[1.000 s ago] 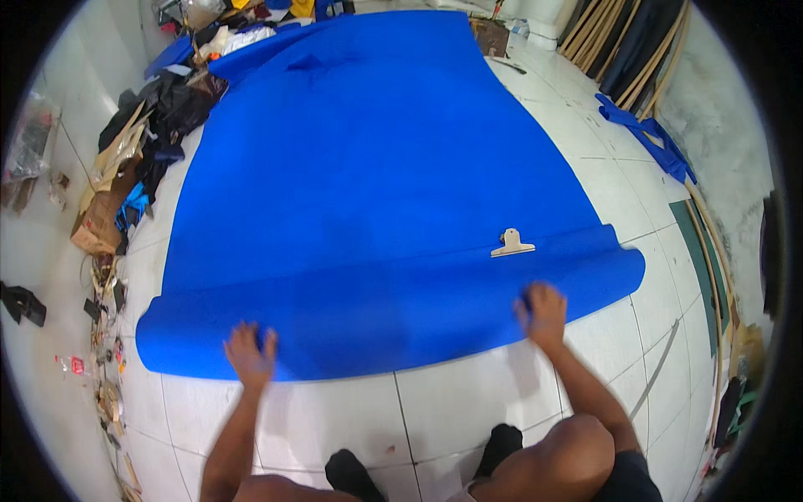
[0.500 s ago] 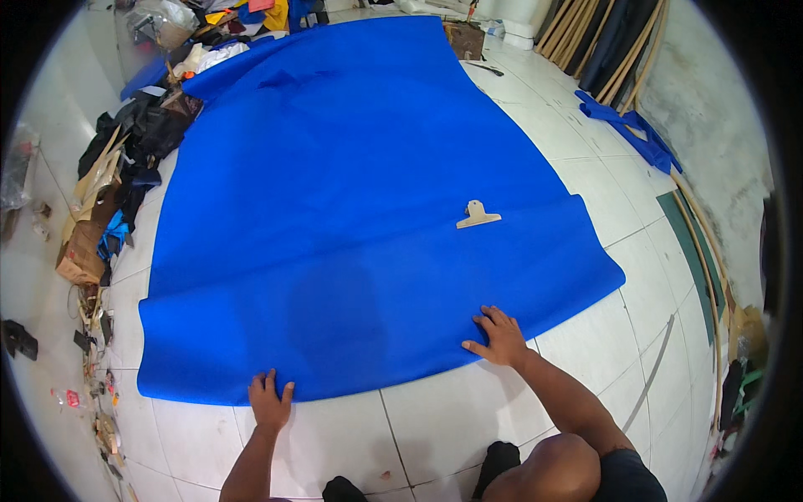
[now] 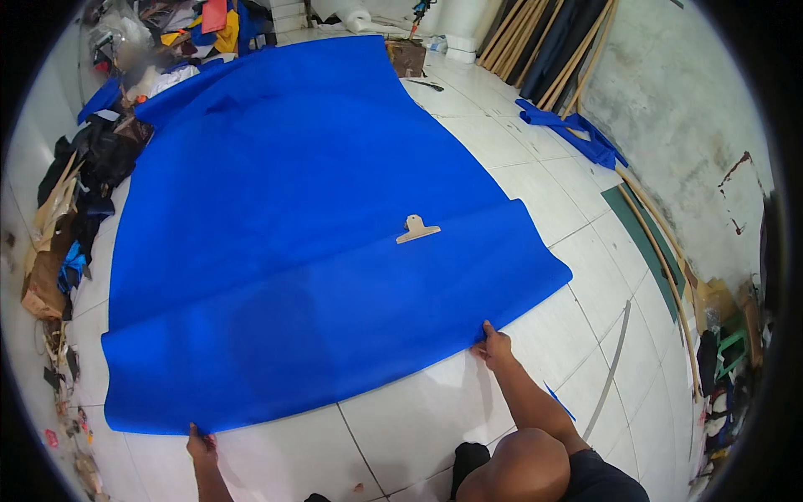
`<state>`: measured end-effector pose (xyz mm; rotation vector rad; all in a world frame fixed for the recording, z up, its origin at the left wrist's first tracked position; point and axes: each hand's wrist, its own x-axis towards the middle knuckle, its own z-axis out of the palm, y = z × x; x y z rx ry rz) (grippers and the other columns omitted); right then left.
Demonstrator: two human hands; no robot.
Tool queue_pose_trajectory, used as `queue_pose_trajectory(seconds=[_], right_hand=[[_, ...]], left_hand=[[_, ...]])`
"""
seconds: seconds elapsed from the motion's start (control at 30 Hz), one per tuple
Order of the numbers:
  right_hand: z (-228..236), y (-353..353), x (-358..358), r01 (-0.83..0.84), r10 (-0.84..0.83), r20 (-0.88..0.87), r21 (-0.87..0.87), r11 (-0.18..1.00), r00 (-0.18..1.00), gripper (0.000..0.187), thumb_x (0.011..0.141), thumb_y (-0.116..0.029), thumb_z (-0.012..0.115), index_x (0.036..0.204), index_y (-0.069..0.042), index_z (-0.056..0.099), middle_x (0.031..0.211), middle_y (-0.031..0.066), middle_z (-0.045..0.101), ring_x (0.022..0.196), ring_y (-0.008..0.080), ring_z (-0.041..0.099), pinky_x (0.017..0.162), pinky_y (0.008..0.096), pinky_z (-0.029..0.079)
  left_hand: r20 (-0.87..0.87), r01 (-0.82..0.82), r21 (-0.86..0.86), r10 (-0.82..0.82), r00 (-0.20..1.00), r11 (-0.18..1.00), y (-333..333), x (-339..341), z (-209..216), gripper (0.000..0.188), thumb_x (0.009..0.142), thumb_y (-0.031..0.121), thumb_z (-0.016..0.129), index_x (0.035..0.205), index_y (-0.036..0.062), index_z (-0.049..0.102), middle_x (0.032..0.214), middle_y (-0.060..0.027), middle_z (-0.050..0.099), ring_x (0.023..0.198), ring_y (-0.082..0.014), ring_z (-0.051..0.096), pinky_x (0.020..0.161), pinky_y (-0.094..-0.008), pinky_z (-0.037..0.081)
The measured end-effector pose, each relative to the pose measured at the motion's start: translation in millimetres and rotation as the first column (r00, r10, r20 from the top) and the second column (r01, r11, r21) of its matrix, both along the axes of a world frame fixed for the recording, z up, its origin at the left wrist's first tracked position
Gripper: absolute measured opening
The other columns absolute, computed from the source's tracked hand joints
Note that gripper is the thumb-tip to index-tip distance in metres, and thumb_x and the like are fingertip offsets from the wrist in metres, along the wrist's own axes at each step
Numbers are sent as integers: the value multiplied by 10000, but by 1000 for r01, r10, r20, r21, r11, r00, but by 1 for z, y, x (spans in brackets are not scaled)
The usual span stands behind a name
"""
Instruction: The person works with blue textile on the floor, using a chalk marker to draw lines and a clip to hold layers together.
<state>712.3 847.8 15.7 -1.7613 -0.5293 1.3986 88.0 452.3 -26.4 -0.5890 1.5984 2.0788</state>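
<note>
A large sheet of blue fabric (image 3: 284, 167) is spread over the tiled floor, its near part folded over in a wide band. My left hand (image 3: 202, 445) grips the near edge toward the left, thumb on top and fingers partly hidden under it. Farther right, my right hand (image 3: 494, 347) pinches the same edge in the same way. A pale metal bulldog clip (image 3: 418, 231) lies along the line of the fold, right of the middle, apart from both hands.
Dark cloth and cardboard clutter (image 3: 58, 251) runs along the left wall. Wooden poles (image 3: 519, 42) and dark rolls lean at the back right, above a blue fabric scrap (image 3: 585, 142). A grey metal strip (image 3: 609, 376) and a green sheet (image 3: 640, 238) lie on the right.
Both hands have gone from lying on top of the fabric to gripping its near edge, thumbs above. The view has shifted, so the sheet and clip appear farther left.
</note>
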Motion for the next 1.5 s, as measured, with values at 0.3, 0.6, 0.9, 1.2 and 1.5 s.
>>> queue_pose_trajectory(seconds=[0.3,0.6,0.9,1.2,1.5], right_hand=[[-69,-20,164,68,-67,-14,152,986,998,297,847,-300,634,969,-29,625,810,67,602,681,193,572,529,338,469],[-18,-12,195,-193,297,661,-228,954,689,528,844,-341,589,1204,44,551,1061,136,642,953,306,624,761,456,506],[43,64,-125,-911,51,942,-335,239,-333,584,781,-277,664,1321,-147,482,1303,170,504,1182,365,492,993,456,401],[39,104,-177,-762,359,745,-636,126,-562,392,874,-323,472,1202,-115,525,1251,159,502,1227,334,450,1064,585,259],[24,72,-146,-827,308,809,-552,105,-501,623,858,-363,520,1399,-104,350,1458,186,332,1383,383,240,1104,596,169]], left_hand=[[82,161,91,-168,982,983,-95,109,15,264,902,277,563,1082,83,570,976,-60,634,840,-200,627,645,-323,520],[-283,-307,-286,226,932,908,-258,-43,-12,475,881,342,626,1058,-96,574,982,-154,638,864,-255,622,795,-386,513],[-317,-160,-645,-72,946,747,-384,-145,21,499,888,407,601,1214,56,457,1072,-148,598,921,-251,601,757,-381,533],[-306,-185,-738,-77,949,649,-341,-131,33,616,850,401,655,1181,-99,514,1098,-233,609,878,-308,633,765,-400,539],[-192,-282,-546,211,959,789,-336,-120,-3,575,878,416,570,1169,-80,553,1164,-195,601,1012,-304,593,896,-444,473]])
